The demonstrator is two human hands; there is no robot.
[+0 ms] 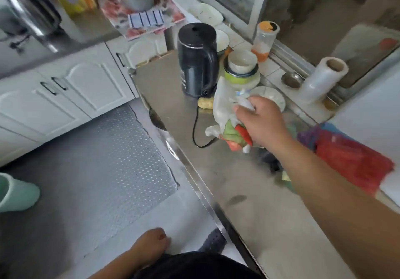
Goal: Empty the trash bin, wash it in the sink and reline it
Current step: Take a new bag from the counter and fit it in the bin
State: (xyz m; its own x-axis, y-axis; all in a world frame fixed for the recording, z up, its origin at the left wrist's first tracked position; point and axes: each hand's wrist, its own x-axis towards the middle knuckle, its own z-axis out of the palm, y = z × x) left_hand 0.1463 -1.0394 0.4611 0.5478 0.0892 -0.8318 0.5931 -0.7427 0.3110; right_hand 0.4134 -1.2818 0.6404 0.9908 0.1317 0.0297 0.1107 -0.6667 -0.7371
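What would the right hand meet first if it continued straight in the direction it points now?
Probably the white saucer just past the right hand, which grips a crumpled plastic bag. Beyond it are stacked bowls. Depth is unclear.

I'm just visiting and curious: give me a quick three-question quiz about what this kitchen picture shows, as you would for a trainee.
1. True or false: the right hand grips a crumpled whitish plastic bag with red and green print.
2. What stands nearest behind that bag: (a) the black electric kettle, (b) the clear cling-film roll, (c) the pale green plastic bin?
3. Where is the left hand?

Key
1. True.
2. (a): the kettle is on the steel countertop, just beyond the bag.
3. Low near the person's body, below the counter edge, fingers curled; nothing visible in it.
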